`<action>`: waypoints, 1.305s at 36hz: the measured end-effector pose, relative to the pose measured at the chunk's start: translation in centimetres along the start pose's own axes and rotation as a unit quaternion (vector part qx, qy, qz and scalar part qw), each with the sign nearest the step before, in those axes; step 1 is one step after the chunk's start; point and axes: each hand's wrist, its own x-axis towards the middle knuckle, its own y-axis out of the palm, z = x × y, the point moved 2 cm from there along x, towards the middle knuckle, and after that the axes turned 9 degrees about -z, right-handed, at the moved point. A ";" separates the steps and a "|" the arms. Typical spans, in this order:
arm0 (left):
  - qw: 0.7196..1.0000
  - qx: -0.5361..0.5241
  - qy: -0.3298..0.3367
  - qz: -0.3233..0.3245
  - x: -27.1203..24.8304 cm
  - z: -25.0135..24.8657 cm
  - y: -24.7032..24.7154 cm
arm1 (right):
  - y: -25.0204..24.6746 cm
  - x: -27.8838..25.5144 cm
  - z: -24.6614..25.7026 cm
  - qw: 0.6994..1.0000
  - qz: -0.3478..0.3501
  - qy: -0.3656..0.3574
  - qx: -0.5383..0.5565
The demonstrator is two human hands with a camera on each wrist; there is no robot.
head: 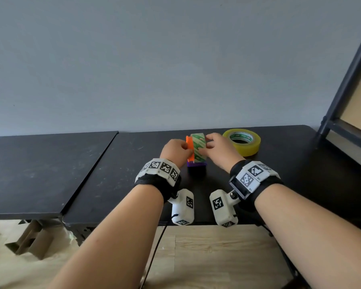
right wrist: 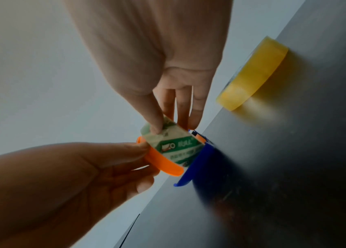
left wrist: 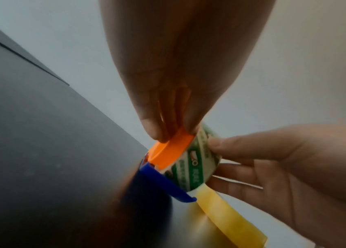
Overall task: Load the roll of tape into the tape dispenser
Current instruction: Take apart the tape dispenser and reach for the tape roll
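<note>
A small tape dispenser stands on the black table (head: 279,174), with an orange wheel guard (head: 189,149) above a blue base (head: 197,164). A clear roll of tape (head: 199,148) with green print sits upright against the orange part. My left hand (head: 186,148) pinches the orange part (left wrist: 172,151) from the left. My right hand (head: 206,146) grips the roll (right wrist: 174,146), thumb on its printed face and fingers behind it. The roll's lower edge sits in the blue base (left wrist: 165,181). Whether the roll is seated on a hub is hidden.
A bigger yellow tape roll (head: 242,141) lies flat just right of my right hand, also in the right wrist view (right wrist: 254,73). A second black tabletop (head: 40,174) adjoins on the left. A dark shelf frame (head: 346,80) rises at the far right.
</note>
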 end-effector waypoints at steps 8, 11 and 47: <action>1.000 0.023 -0.004 -0.021 0.1 0.2 0.5 | -0.3 -0.1 -0.6 0.999 -0.028 0.002 -0.024; 0.999 0.027 0.000 -0.033 0.0 0.0 0.5 | -0.9 -0.2 -0.7 0.998 -0.056 0.014 -0.036; 0.987 -0.088 -0.102 -0.085 -1.1 0.4 1.5 | -3.5 -3.0 -2.7 0.984 -0.052 0.019 -0.168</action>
